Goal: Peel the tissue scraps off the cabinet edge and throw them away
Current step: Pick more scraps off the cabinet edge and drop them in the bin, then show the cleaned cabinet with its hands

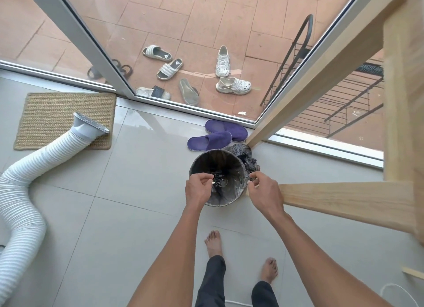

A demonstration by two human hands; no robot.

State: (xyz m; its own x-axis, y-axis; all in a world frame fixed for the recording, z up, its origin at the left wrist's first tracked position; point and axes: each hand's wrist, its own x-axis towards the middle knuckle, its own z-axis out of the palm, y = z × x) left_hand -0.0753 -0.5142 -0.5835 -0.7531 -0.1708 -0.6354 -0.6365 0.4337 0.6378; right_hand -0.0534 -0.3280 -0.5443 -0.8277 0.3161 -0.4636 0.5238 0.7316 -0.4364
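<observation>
A round bin (231, 201) lined with a black bag stands on the tiled floor below me. My left hand (198, 188) hovers over the bin's near left rim, fingers pinched on a small white tissue scrap (213, 182). My right hand (263, 189) is over the right rim, fingertips pinched together; a tiny white bit may sit between them, but I cannot tell. The pale wooden cabinet frame (344, 198) runs along the right, its lower rail just beside my right hand.
A white ribbed duct hose (27, 192) lies across the floor at left, ending on a woven mat (62, 116). Purple slippers (215, 134) sit behind the bin by the sliding glass door (114, 81). Shoes lie outside. My bare feet (214, 242) stand below.
</observation>
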